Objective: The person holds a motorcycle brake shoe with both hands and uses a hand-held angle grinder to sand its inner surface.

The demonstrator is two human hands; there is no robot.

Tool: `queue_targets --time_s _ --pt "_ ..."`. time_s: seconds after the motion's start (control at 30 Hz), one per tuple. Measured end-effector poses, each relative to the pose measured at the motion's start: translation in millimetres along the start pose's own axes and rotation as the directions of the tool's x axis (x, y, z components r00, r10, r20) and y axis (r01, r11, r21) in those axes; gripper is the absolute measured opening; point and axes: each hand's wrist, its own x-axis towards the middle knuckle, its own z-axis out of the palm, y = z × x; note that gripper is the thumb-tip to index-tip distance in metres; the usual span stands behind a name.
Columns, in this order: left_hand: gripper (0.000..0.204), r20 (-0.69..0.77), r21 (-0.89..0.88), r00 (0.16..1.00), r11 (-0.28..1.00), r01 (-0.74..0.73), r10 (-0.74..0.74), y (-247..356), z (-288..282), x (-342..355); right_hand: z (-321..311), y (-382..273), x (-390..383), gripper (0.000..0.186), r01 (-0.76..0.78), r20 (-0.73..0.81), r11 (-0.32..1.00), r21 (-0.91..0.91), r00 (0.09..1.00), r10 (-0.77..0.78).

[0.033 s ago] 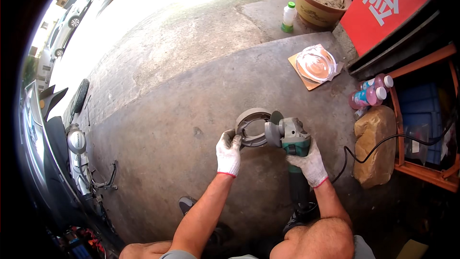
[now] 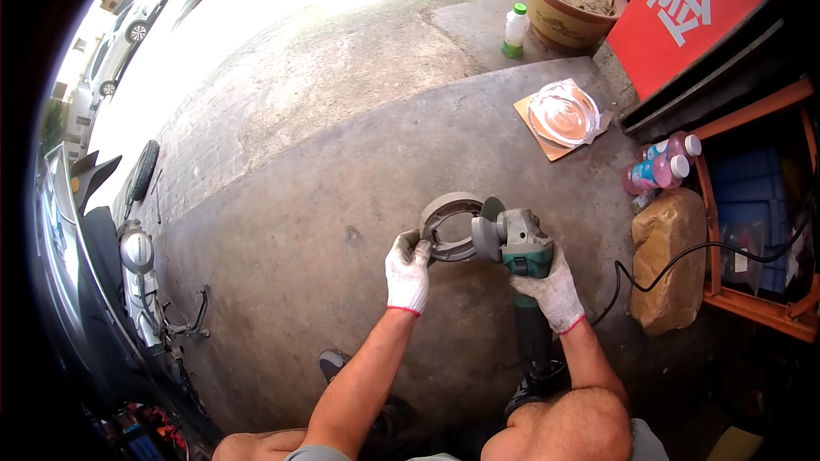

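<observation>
My left hand (image 2: pixel 407 275), in a white knit glove, pinches the left side of a ring-shaped pair of brake shoes (image 2: pixel 451 201), grey and curved with an open middle. My right hand (image 2: pixel 555 292), gloved the same way, is wrapped around a green and black angle grinder (image 2: pixel 530 254) near its grey gear head. The grinder's handle points down toward my legs. Its disc and guard (image 2: pixel 487 237) stand right beside the brake shoes' right edge. Whether disc and shoes touch, I cannot tell.
A black cord (image 2: pixel 666 277) crosses a tan stone block (image 2: pixel 669 260) on the right, beside an orange metal frame (image 2: pixel 752 312). Pink bottles (image 2: pixel 653 174) stand behind the block. Farther off are a cardboard piece with a shiny wrapper (image 2: pixel 564 115) and a flowerpot (image 2: pixel 568 21). A scooter (image 2: pixel 102 265) stands left.
</observation>
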Motion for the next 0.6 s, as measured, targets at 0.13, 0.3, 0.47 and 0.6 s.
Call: queue_targets --time_s 0.13,0.3,0.47,0.6 --pt "0.024 0.003 0.066 0.998 0.996 -0.056 0.056 10.5 4.8 -0.6 -2.3 -1.0 4.3 0.078 0.041 0.016 0.997 -0.070 0.999 -0.040" --pt "0.022 0.024 0.227 0.983 0.957 -0.182 0.181 14.3 -0.2 2.9 1.7 -13.3 4.8 0.078 0.115 0.034 0.970 -0.216 0.993 -0.110" --pt "0.021 0.029 0.359 0.978 0.910 -0.205 0.209 25.2 1.4 -0.4 1.7 -18.6 6.4 0.081 0.136 0.061 0.924 -0.358 0.991 -0.122" --pt "0.020 0.056 0.462 0.963 0.848 -0.258 0.263 36.0 2.9 -4.4 2.5 -25.7 6.9 0.084 0.136 0.096 0.902 -0.410 0.990 -0.106"
